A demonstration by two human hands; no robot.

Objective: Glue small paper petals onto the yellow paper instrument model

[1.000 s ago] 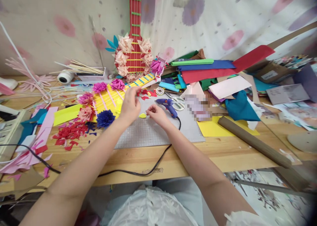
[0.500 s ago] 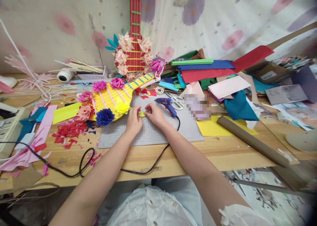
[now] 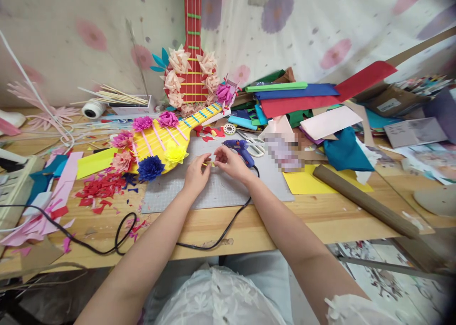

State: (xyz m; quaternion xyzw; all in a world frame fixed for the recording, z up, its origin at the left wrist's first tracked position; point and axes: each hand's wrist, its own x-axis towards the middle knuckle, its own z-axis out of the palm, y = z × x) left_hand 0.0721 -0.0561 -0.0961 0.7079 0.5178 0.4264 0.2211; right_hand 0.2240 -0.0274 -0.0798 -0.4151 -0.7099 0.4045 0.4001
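On the mat, the glue gun lies between the lying guitar and the scissors.

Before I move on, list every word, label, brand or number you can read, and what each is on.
None reads clearly.
White label on the brown container: dark characters, too blurred to read.
Grey folded card: handwritten-looking marks, not legible.
Blue glue gun: any marking is too small to read.
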